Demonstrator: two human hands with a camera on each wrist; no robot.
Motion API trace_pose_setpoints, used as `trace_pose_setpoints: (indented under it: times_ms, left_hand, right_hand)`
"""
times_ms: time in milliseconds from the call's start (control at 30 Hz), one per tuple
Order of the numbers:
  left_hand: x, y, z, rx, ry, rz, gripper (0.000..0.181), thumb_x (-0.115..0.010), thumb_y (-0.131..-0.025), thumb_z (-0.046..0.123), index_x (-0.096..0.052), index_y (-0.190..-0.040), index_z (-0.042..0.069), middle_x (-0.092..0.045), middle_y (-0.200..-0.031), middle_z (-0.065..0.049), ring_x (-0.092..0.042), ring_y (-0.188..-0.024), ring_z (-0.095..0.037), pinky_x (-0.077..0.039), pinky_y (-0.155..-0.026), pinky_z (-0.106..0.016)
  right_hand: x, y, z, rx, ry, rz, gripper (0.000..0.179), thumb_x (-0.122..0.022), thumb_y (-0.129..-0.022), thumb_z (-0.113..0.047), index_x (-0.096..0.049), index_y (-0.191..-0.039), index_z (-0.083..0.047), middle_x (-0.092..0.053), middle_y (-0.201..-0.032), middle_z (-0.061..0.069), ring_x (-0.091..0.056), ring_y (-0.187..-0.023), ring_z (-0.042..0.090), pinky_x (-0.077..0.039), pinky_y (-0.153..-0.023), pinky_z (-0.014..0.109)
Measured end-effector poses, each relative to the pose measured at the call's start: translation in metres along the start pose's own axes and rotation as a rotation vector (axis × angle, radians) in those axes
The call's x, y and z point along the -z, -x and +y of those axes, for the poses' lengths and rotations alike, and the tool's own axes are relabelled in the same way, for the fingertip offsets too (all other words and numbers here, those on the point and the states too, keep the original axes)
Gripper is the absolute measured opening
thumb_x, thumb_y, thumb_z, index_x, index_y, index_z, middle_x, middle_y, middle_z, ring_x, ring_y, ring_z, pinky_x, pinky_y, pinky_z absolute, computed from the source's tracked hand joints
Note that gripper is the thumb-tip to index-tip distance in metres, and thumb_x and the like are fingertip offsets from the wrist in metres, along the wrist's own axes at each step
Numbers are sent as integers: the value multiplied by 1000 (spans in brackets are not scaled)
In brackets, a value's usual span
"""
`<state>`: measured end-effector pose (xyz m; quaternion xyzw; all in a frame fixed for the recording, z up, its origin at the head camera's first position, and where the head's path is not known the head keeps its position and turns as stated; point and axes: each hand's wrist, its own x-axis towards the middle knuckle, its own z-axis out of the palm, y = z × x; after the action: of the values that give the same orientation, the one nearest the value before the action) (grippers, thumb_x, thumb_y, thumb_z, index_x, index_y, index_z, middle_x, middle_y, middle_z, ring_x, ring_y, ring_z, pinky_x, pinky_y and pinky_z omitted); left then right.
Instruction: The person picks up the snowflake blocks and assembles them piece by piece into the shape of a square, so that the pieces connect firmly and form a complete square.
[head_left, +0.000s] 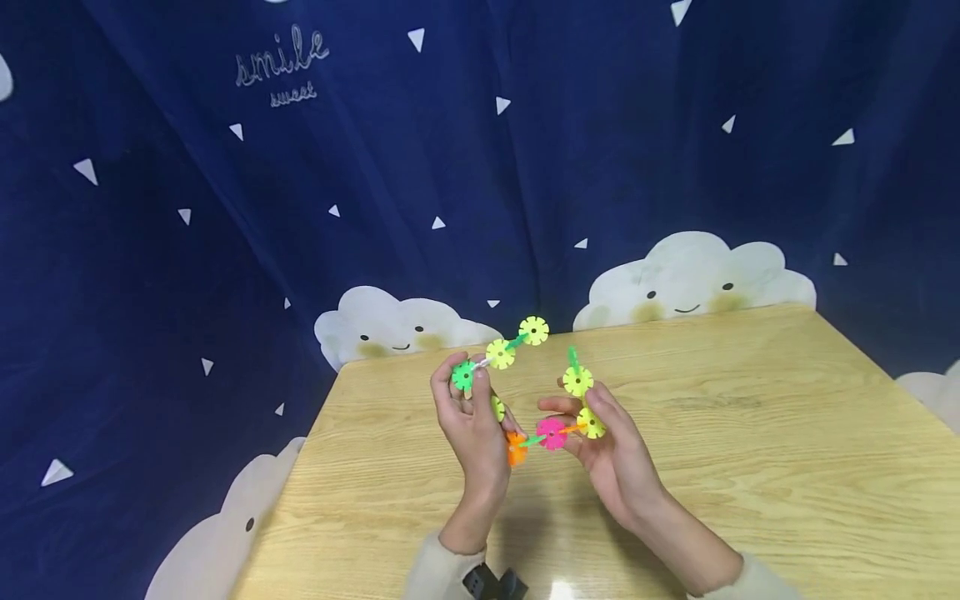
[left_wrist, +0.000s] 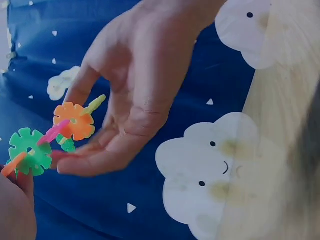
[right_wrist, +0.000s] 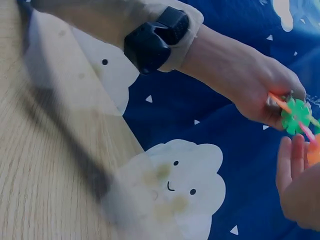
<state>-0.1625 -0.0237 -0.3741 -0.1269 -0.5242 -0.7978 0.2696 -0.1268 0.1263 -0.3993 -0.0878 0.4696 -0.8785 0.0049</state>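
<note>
A chain of notched, flower-shaped plastic discs hangs between both hands above the table. My left hand (head_left: 474, 429) grips its left part, thumb over a green disc (head_left: 463, 377), with an orange disc (head_left: 517, 450) beside the palm. From there the chain runs to a pink disc (head_left: 551, 434) and a yellow disc (head_left: 592, 422). My right hand (head_left: 618, 467) holds the right part, thumb at the yellow discs and fingers behind. One end rises to a yellow disc (head_left: 533, 331); the other ends in a green disc (head_left: 573, 358). In the left wrist view, an orange disc (left_wrist: 75, 120) sits near the right fingers.
A wooden table (head_left: 750, 442) lies under the hands. Behind it hangs a dark blue curtain (head_left: 480, 167) with white triangles and smiling clouds. A black device (right_wrist: 155, 40) is strapped on the left wrist.
</note>
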Motion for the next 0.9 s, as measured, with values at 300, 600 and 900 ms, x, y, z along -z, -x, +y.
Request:
trace_pose_setpoints:
  times_ms: [300,600,900]
  left_hand:
    - [2,8,-14,150,66,-9,30,-53,-110,26,-39,-126,5,-55,-131,-19,-56,-47,-14,-57,-44,-33]
    - [12,8,-8,280,16,-159,27,-41,-110,27,-51,-105,3,-62,-119,-18,-73,-65,-22,-63,-62,-36]
    - [17,13,-7,428,-28,-218,17,-53,-105,22,-51,-104,6,-63,-83,-5,-65,-53,-17,-59,-55,-30]
  right_hand:
    - [7,-7,-3,1,97,153,27,-48,-111,-39,-56,-109,-14,-73,-104,-1,-66,-110,19,-49,-82,23]
    - [20,-19,-16,-40,35,196,30,-51,-109,-44,-49,-113,-14,-68,-89,-4,-61,-80,11,-52,-78,22]
    - [21,-21,-18,-87,6,240,30,-54,-108,-43,-54,-117,-14,-64,-82,-2,-57,-73,13,-56,-71,24]
